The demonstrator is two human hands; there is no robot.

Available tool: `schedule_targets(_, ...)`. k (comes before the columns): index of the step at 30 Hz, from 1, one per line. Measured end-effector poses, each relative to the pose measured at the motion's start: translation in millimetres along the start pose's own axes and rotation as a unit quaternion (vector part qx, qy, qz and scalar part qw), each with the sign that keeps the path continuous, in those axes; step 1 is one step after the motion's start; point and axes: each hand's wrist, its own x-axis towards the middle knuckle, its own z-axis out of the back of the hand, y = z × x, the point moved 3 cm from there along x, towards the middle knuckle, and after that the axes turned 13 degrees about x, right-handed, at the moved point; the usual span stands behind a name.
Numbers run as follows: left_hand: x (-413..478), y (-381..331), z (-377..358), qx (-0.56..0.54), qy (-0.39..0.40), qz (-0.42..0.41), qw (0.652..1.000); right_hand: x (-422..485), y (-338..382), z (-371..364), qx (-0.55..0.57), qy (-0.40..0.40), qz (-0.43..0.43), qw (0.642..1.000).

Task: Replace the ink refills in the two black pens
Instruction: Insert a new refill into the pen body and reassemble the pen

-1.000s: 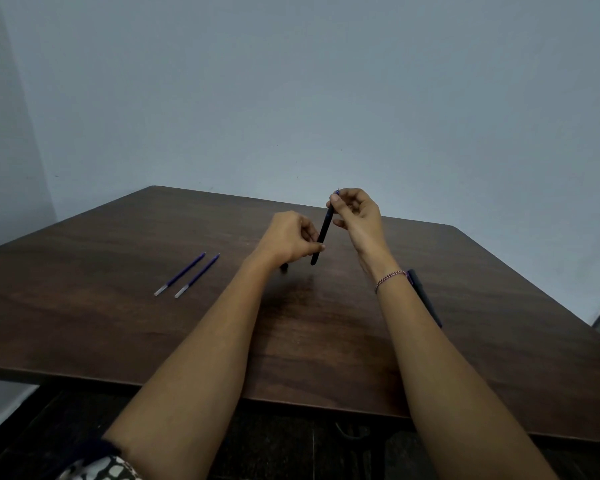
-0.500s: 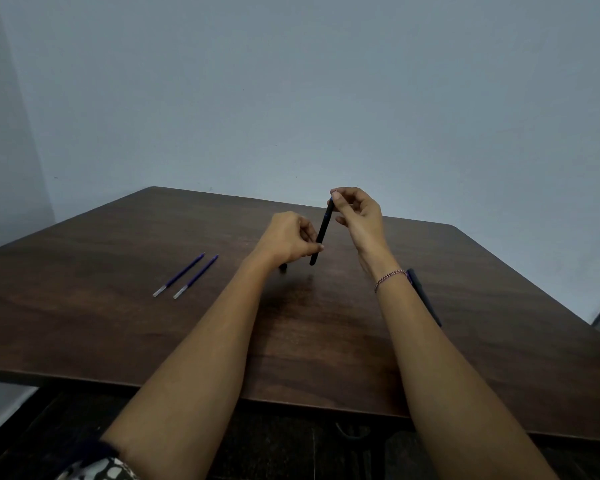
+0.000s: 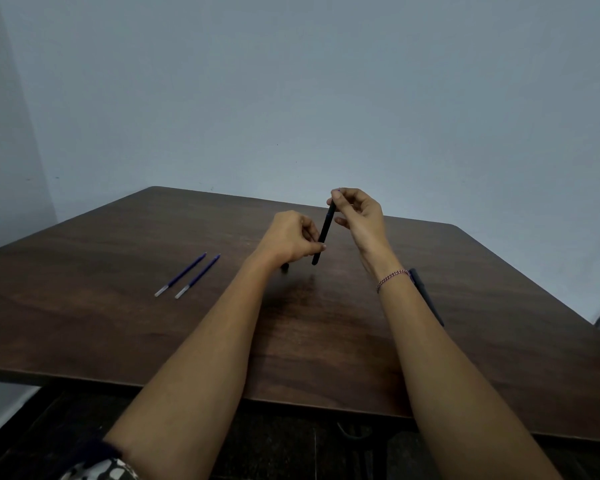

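A black pen barrel (image 3: 324,233) stands tilted above the table, between both hands. My left hand (image 3: 291,239) pinches its lower part. My right hand (image 3: 359,216) pinches at its top end, where a bit of blue refill tip shows at the fingertips. A small dark piece (image 3: 284,267) pokes out below my left hand. The second black pen (image 3: 426,296) lies on the table, partly hidden behind my right forearm. Two blue refills (image 3: 187,274) with clear ends lie side by side on the left.
The dark wooden table (image 3: 118,323) has its front edge close to me and a rounded far right corner. A plain grey wall stands behind it. A dark floor shows below the table edge.
My right hand's fingertips have stayed at the pen's top end, shifting only slightly; the blue tip showed, was hidden, and shows again. My left hand has kept its grip.
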Motion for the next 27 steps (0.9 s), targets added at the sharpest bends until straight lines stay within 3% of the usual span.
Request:
schedule_targets(13, -1.7, -1.3, 0.2, 0.005, 0.001, -0.003, 1.000, 1.1, 0.3, 1.8, -0.009, 0.000, 0.010, 1.000)
schedule_targets(19, -1.7, -0.7, 0.8, 0.003, -0.008, -0.003, 1.000, -2.6, -0.4, -0.1, -0.025, 0.043, -0.002, 0.999)
schedule_targets(27, -3.7, -2.0, 2.2, 0.001, -0.002, -0.001, 1.000, -1.7, 0.9, 1.9, -0.029, 0.019, 0.009, 0.999)
